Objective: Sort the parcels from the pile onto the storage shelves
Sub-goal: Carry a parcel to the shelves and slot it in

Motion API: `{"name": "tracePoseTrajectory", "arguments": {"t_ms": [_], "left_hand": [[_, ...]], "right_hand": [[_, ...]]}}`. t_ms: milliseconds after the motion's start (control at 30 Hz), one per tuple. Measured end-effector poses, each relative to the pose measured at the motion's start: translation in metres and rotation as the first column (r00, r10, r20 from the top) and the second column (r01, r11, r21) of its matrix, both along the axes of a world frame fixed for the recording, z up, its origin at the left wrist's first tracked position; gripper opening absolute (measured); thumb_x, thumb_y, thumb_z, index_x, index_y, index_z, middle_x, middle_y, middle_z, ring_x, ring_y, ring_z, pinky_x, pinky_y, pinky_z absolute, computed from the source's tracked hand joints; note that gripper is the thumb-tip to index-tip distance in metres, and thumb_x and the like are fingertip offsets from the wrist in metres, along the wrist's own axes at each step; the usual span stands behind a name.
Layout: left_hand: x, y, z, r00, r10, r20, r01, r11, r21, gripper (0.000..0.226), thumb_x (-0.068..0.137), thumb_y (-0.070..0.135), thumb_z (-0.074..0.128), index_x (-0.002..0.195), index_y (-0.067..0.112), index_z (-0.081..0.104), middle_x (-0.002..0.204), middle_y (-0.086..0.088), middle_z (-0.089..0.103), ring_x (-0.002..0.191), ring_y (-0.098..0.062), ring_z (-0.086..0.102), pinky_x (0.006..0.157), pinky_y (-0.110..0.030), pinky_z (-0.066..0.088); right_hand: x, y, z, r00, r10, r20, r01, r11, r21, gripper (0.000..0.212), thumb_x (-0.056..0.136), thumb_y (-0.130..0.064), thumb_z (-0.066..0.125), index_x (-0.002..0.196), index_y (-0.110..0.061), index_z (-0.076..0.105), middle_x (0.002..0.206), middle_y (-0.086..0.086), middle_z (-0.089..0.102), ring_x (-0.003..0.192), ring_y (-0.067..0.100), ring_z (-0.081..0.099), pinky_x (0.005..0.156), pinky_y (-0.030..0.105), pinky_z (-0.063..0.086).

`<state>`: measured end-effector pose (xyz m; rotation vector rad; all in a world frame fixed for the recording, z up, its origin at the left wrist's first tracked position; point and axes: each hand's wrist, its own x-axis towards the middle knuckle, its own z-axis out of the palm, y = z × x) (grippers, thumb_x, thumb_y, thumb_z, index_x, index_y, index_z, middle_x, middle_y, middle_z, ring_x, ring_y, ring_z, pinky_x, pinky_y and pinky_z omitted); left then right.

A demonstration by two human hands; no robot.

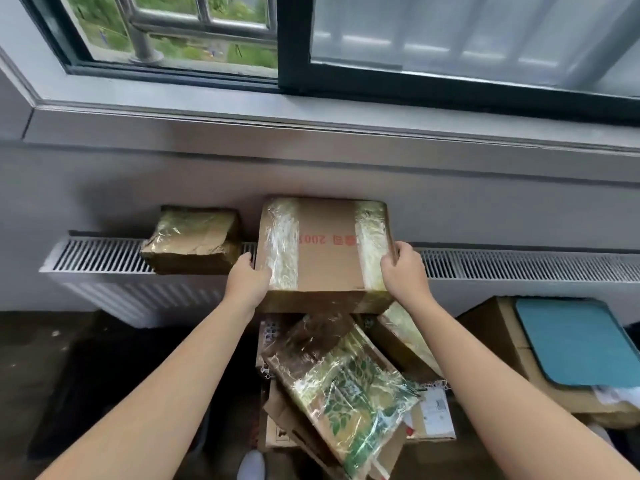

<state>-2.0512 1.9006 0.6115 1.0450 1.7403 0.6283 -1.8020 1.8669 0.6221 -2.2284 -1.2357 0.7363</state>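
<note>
Two hands, the left hand (247,282) and the right hand (403,271), grip one taped box (325,251). One wrapped parcel (192,240) sits left of the grip; at least four parcels (346,386) pile below it.

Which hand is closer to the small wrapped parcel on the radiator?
Left. The left hand grips the big box just beside the small parcel; the right hand holds its far side.

Tape-banded cardboard parcel (325,251) lies flat, gripped between left hand (249,275) and right hand (405,271); small wrapped parcel (194,240) just left; pile (339,382) below.
</note>
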Motion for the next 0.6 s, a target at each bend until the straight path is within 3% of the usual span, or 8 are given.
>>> {"name": "tracePoseTrajectory", "arguments": {"t_ms": [67, 167, 300, 400, 500, 600], "left_hand": [[0.003, 0.005, -0.008, 1.0, 0.011, -0.001, -0.011, 0.999, -0.044, 0.062, 0.097, 0.011, 0.05, 0.154, 0.01, 0.026, 0.155, -0.009, 0.036, 0.139, -0.027, 0.039, 0.101, -0.031, 0.037], [0.006, 0.004, -0.017, 1.0, 0.017, -0.008, -0.017, 0.998, -0.055, 0.057, 0.09, 0.0, 0.05, 0.145, 0.014, 0.045, 0.132, -0.005, 0.057, 0.112, -0.023, 0.055, 0.079, -0.025, 0.045], [0.009, -0.009, -0.016, 0.997, 0.081, 0.012, -0.079, 0.992, -0.096, 0.042, 0.083, -0.007, 0.051, 0.118, 0.016, 0.056, 0.117, -0.003, 0.058, 0.098, -0.021, 0.053, 0.067, -0.026, 0.043], [0.011, -0.026, -0.015, 0.991, 0.124, 0.057, -0.115, 0.984, -0.134, 0.033, 0.078, -0.007, 0.055, 0.102, 0.015, 0.055, 0.111, -0.008, 0.06, 0.091, -0.024, 0.057, 0.062, -0.031, 0.045], [0.011, -0.041, -0.002, 0.984, 0.157, 0.079, -0.144, 0.977, -0.157, 0.026, 0.083, 0.011, 0.062, 0.105, 0.019, 0.049, 0.113, -0.009, 0.059, 0.096, -0.026, 0.059, 0.073, -0.042, 0.055], [0.008, -0.043, 0.022, 0.967, 0.181, 0.177, -0.145, 0.969, -0.2, 0.041, 0.094, 0.041, 0.057, 0.129, 0.029, 0.04, 0.121, -0.004, 0.058, 0.101, -0.031, 0.063, 0.08, -0.047, 0.056]], "right_hand": [[0.011, 0.01, -0.007, 0.999, 0.004, -0.053, -0.009, 0.995, -0.098, 0.057, 0.101, -0.027, 0.042, 0.153, -0.007, 0.027, 0.151, 0.016, 0.04, 0.133, 0.033, 0.044, 0.109, 0.043, 0.039], [0.023, 0.02, -0.017, 0.993, 0.013, -0.12, -0.037, 0.979, -0.198, 0.064, 0.102, -0.033, 0.041, 0.156, -0.009, 0.018, 0.157, 0.014, 0.033, 0.14, 0.034, 0.038, 0.11, 0.043, 0.036], [0.041, 0.021, -0.021, 0.968, -0.055, -0.244, -0.009, 0.967, -0.255, 0.063, 0.102, -0.043, 0.041, 0.155, -0.014, 0.025, 0.159, 0.009, 0.031, 0.143, 0.032, 0.034, 0.114, 0.044, 0.033], [0.05, 0.013, -0.02, 0.944, -0.063, -0.324, -0.007, 0.978, -0.21, 0.056, 0.101, -0.044, 0.041, 0.151, -0.019, 0.037, 0.151, 0.004, 0.045, 0.131, 0.027, 0.047, 0.109, 0.042, 0.041], [0.049, 0.013, -0.006, 0.94, -0.034, -0.339, -0.004, 0.994, -0.112, 0.051, 0.101, -0.044, 0.045, 0.145, -0.019, 0.046, 0.137, -0.001, 0.054, 0.11, 0.02, 0.054, 0.093, 0.035, 0.046], [0.044, 0.02, 0.015, 0.951, 0.039, -0.306, -0.05, 0.998, -0.026, 0.051, 0.101, -0.047, 0.044, 0.14, -0.015, 0.049, 0.123, -0.002, 0.053, 0.104, 0.016, 0.048, 0.086, 0.029, 0.036]]}}
